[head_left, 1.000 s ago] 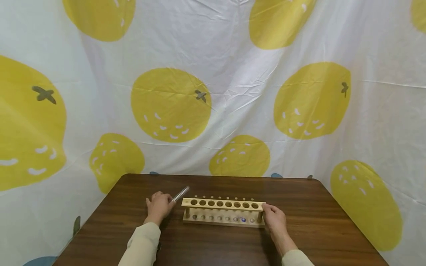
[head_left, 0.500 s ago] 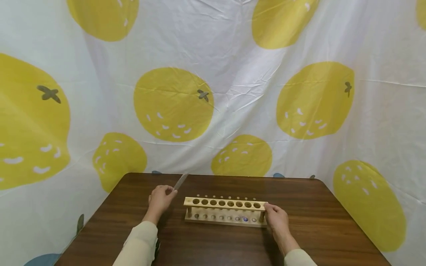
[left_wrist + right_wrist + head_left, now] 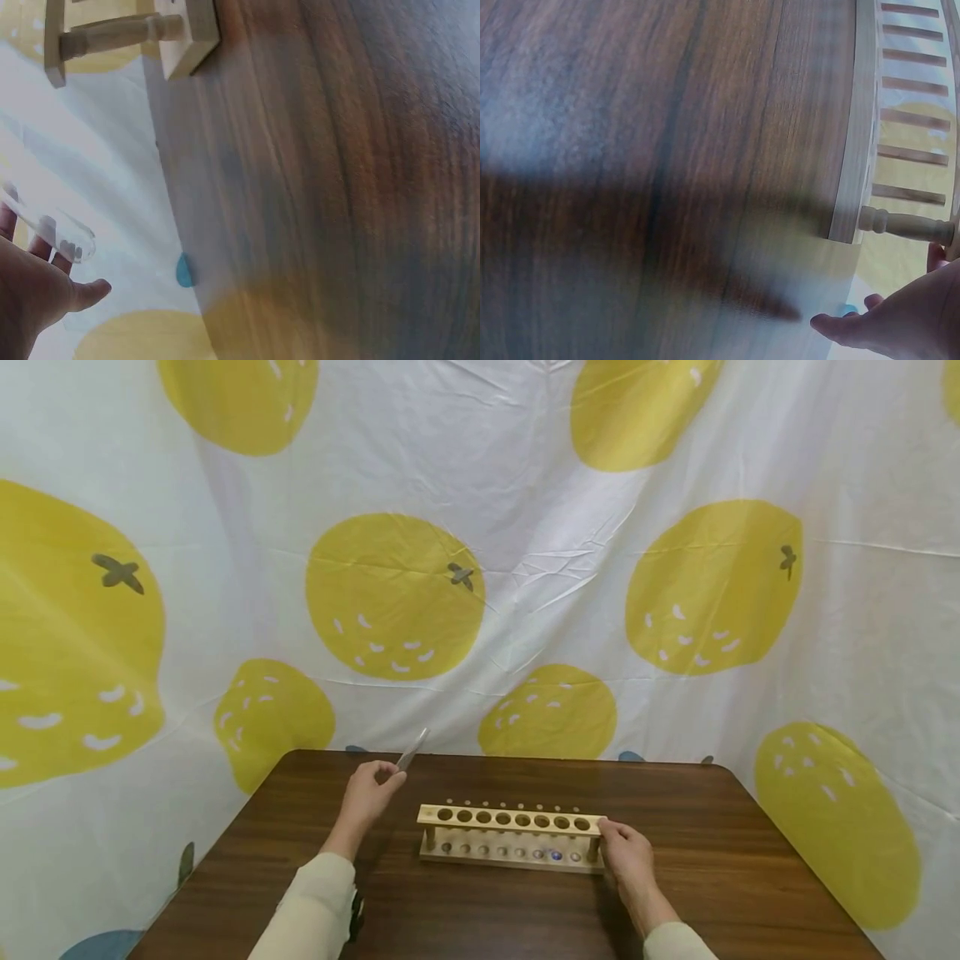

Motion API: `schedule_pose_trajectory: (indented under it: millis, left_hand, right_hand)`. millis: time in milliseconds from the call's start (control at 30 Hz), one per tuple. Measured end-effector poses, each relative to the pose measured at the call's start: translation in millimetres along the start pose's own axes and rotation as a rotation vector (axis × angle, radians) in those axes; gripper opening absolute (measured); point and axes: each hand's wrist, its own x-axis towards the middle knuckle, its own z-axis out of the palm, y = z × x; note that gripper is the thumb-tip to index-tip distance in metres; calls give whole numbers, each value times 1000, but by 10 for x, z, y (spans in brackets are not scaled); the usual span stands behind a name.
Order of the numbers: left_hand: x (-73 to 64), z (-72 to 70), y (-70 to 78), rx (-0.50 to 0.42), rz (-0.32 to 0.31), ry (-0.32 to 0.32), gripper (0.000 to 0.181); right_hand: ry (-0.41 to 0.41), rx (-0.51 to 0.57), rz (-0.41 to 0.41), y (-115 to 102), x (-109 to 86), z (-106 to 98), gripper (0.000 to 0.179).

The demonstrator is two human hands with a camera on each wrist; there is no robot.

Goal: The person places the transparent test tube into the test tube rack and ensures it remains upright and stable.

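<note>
A clear glass test tube point(image 3: 414, 748) is pinched between the thumb and fingers of my left hand point(image 3: 369, 796), held slanted up and away left of the rack. Its rounded end shows beyond the fingers in the left wrist view, where the tube point(image 3: 64, 234) lies across them. The wooden test tube rack point(image 3: 512, 827) stands upright on the table, with a row of round holes in its top bar and a row of pegs behind. At the rack's right end, my right hand point(image 3: 628, 857) grips the top bar. Its fingertips are partly hidden behind the post in the right wrist view.
The dark wood-grain table point(image 3: 517, 918) has rounded far corners. Behind it and at both sides hangs a white cloth point(image 3: 540, 710) printed with yellow lemons. A small blue-violet spot point(image 3: 557, 855) shows on the rack's base near its right end.
My left hand has risen and moved away from the body with the test tube, whose tip now overlaps the cloth beyond the table edge. The right hand and rack have stayed in place.
</note>
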Motion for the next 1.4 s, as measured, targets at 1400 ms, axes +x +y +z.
schedule_pose_trajectory:
  millis: [1400]
  left_hand:
    - [-16, 298, 510, -273, 279, -13, 17]
  right_hand:
    - [-25, 2, 7, 27, 15, -2, 51]
